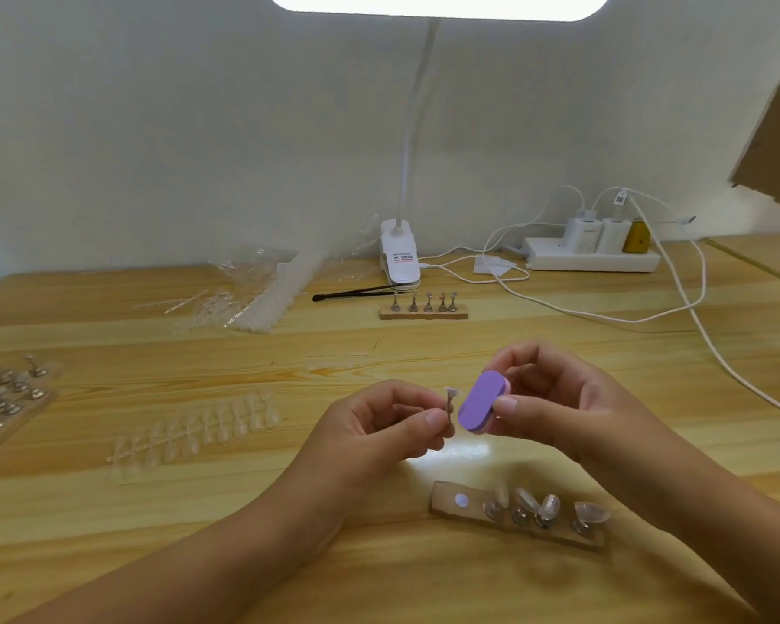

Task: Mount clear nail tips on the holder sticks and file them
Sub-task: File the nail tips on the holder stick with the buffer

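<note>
One file (480, 400), right grip (555, 398), seemingly beside stick (449, 403)

Bare left hand (379, 425) and right hand (559, 398) on bare forearms (244, 556), coming in from 7 and 5 o'clock (thumbnails (507, 403) short, plain, rounded).

A slim metal holder stick (448, 405), capped with a clear nail tip (451, 390), is held upright behind the near wooden base (442, 504), a purple oval file (482, 400) tilted beside it. Four tipped sticks (543, 511) stand on that base.
</note>
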Tool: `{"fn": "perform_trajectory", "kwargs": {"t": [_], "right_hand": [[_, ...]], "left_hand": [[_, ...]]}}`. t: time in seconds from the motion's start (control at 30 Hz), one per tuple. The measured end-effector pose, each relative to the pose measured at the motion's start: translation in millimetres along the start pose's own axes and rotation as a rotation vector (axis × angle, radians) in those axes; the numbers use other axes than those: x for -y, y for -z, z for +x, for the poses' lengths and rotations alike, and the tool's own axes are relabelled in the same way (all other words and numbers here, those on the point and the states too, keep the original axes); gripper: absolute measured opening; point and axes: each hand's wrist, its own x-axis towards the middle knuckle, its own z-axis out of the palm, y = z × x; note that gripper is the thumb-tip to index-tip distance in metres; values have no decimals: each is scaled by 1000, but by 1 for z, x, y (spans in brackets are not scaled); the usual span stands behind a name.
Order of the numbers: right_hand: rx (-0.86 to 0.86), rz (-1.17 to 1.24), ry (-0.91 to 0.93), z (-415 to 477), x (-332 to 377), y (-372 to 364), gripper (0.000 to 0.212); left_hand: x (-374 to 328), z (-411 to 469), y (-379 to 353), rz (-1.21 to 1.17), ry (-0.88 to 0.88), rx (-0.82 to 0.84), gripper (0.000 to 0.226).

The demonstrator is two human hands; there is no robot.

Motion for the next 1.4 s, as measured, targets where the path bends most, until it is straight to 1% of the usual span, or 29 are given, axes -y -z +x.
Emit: {"fn": "perform_trajectory", "kwargs": {"t": [0.13, 0.27, 0.43, 0.57, 0.63, 0.77, 0.83, 0.93, 1.0, 1.1, 1.2, 1.4], "right_hand": [[34, -51, -17, -1, 0, -3, 22], [21, -18, -19, -1, 0, -4, 23], [107, -54, -59, -1, 0, -3, 21], [48, -13, -46, 0, -2, 0, 24], [70, -7, -49, 1, -2, 1, 24], [92, 27, -36, 1, 0, 3, 31], [59, 75, -24, 2, 1, 4, 33], [-2, 117, -27, 3, 1, 5, 41], [-19, 101, -32, 3, -2, 3, 37], [5, 29, -30, 1, -4, -4, 20], [48, -87, -3, -2, -2, -8, 33], [87, -129, -23, -3, 4, -8, 19]], "left_hand": [[1, -1, -1, 8, -14, 8, 8], [0, -2, 0, 37, -30, 39, 8], [1, -2, 0, 63, -40, 36, 7], [0, -2, -1, 74, -46, 41, 7], [0, -3, -1, 80, -48, 46, 9], [1, -2, 0, 87, -34, 29, 11], [0, -2, 0, 74, -20, 20, 8], [0, -1, 0, 69, -12, 3, 12], [0, -1, 0, 81, -13, 3, 11], [0, -2, -1, 77, -20, 17, 8], [-1, -2, -1, 77, -27, 20, 6], [0, -4, -2, 95, -39, 57, 11]]}}
